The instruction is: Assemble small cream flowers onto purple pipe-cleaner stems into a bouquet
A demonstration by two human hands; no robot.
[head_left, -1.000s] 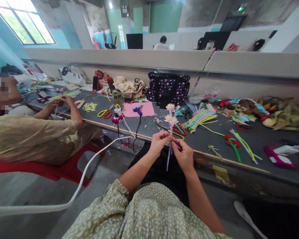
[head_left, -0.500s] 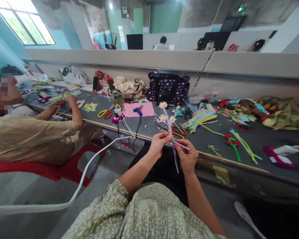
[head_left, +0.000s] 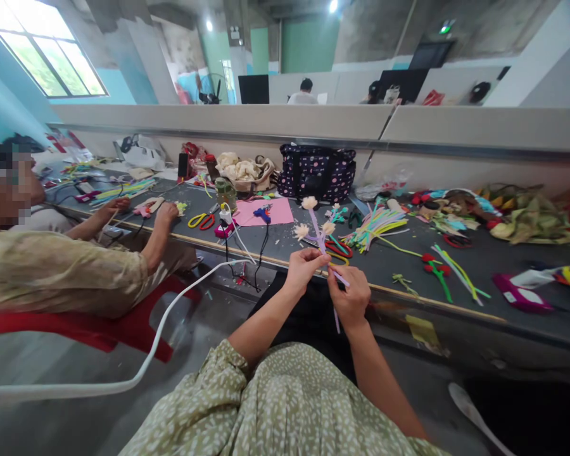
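Observation:
Over my lap, just in front of the dark table's near edge (head_left: pixel 408 292), both hands pinch a small bunch of pipe-cleaner flowers (head_left: pixel 316 227) with cream heads and lilac stems. My left hand (head_left: pixel 304 268) grips the stems from the left, fingers closed. My right hand (head_left: pixel 348 295) is closed on the same stems and a loose lilac strand. The stem tails hang below my right hand.
The table carries a heap of coloured pipe cleaners (head_left: pixel 380 223), red and yellow scissors (head_left: pixel 200 219), a pink sheet (head_left: pixel 265 211), a blue glue gun (head_left: pixel 263 213), a dotted bag (head_left: pixel 316 173) and red flowers (head_left: pixel 432 266). A co-worker (head_left: pixel 52 266) sits at left on a red chair. A white cable (head_left: pixel 161 329) crosses the floor.
The flower bunch has tilted left and its heads spread apart. My right hand has wound the lilac strand round the stems. The co-worker's hands have spread apart on the table.

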